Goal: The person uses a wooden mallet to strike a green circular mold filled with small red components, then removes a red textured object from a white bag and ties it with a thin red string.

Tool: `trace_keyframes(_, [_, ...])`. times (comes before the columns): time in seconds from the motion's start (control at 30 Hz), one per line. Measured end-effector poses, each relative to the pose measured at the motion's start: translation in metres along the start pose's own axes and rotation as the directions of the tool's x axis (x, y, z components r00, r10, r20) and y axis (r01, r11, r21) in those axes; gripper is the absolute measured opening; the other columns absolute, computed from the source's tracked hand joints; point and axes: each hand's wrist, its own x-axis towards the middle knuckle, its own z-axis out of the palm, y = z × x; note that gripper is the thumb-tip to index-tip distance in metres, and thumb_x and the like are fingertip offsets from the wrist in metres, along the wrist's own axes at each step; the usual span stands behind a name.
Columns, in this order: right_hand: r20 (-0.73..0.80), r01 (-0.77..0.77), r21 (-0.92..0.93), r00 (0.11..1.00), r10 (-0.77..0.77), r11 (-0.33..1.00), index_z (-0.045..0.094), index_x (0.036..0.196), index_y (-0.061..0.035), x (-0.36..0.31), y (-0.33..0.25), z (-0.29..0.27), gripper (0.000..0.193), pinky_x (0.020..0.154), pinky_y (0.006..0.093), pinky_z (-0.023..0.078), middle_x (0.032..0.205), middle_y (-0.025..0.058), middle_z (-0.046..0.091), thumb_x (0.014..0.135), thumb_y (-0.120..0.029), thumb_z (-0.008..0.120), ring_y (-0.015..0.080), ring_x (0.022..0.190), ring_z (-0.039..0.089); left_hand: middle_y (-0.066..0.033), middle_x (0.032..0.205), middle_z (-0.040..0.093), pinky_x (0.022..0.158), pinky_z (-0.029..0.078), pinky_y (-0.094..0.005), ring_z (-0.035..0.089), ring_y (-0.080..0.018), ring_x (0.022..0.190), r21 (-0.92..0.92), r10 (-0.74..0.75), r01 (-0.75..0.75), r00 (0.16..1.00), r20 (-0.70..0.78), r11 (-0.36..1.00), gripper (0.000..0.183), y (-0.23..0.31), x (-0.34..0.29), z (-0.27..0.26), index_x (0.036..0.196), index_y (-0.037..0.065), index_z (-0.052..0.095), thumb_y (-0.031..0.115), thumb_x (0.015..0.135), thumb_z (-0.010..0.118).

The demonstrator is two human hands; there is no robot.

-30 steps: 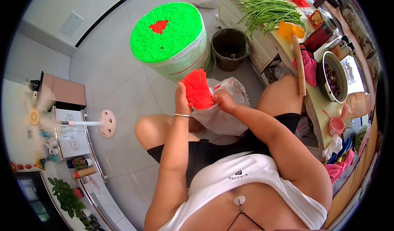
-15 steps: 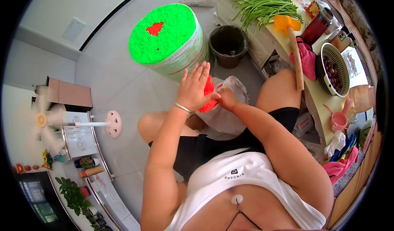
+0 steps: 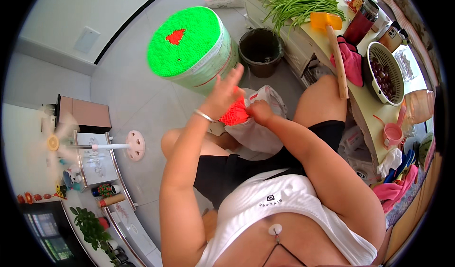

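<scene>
Between my knees a bright red, textured, net-like piece (image 3: pixel 235 114) sits at the mouth of a white plastic bag (image 3: pixel 258 136). My right hand (image 3: pixel 260 112) is closed at the piece's right edge, its fingers pinching it. Over the piece's upper left side is my left hand (image 3: pixel 226 95), blurred, with fingers stretched out and apart. Just beyond stands a large plastic-wrapped drum-shaped bundle (image 3: pixel 211 72). Its top is a packed bright green textured surface (image 3: pixel 189 54), with a small red patch (image 3: pixel 175 36) on it.
A dark lined bin (image 3: pixel 261 54) stands right of the bundle. On the table (image 3: pixel 365 110) at the right lie green stalks (image 3: pixel 303 6), an orange-headed mallet (image 3: pixel 337 58), a colander of dark round fruit (image 3: pixel 386 72) and a pink dipper (image 3: pixel 393 133). A fan (image 3: pixel 109 146) is at left.
My left hand has lifted and tilted away from the red piece, its fingers spreading. More of the red piece shows beneath it. My right hand keeps its pinch, and the view has shifted slightly.
</scene>
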Motion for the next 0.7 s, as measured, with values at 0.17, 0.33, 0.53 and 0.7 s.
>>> trace_keyframes(0.17, [-0.143,0.034,0.051,0.989,-0.027,0.998,0.067,0.078,-0.0134,-0.002,-0.005,0.004,0.009,0.073,0.0435,0.048,0.083,0.0058,0.065,0.074,-0.016,0.06,0.0289,0.089,0.06,-0.0128,0.115,0.066,0.094,0.047,-0.0369,0.06,-0.0219,0.101,-0.598,-0.533,0.078,0.553,-0.64,0.798,0.029,-0.059,-0.059,0.011,0.121,0.0,0.056,0.013,0.095,0.054])
trace_keyframes(0.33, [-0.082,0.104,0.138,0.992,-0.093,0.985,0.069,0.077,-0.0158,0.01,0.004,0.01,0.011,0.073,0.041,0.049,0.082,0.0032,0.067,0.073,-0.015,0.059,0.0278,0.093,0.06,-0.0108,0.1,0.067,0.077,0.051,-0.0343,0.064,-0.0217,0.093,0.079,-0.628,0.683,0.706,-0.328,0.726,0.021,-0.17,-0.131,0.117,0.109,0.003,0.063,0.013,0.091,0.056])
trace_keyframes(0.53, [-0.077,0.323,0.228,0.947,-0.313,0.919,0.062,0.069,-0.0112,0.003,-0.004,0.014,0.006,0.072,0.0381,0.048,0.076,0.0041,0.063,0.063,-0.01,0.063,0.0277,0.082,0.058,-0.0065,0.1,0.067,0.08,0.052,-0.0312,0.064,-0.0184,0.092,-0.927,-0.681,0.284,0.731,0.045,0.243,0.023,-0.193,-0.113,0.124,0.109,0.001,0.063,0.018,0.098,0.051])
trace_keyframes(0.7, [-0.077,0.431,0.251,0.902,-0.426,0.867,0.061,0.071,-0.0119,0.005,-0.009,0.011,0.005,0.072,0.0381,0.048,0.074,0.0036,0.06,0.067,-0.011,0.062,0.0267,0.083,0.058,-0.0047,0.101,0.068,0.083,0.051,-0.0296,0.064,-0.016,0.092,-0.942,-0.557,0.29,0.761,0.333,-0.167,0.027,-0.158,-0.128,0.11,0.111,0.002,0.064,0.023,0.099,0.052])
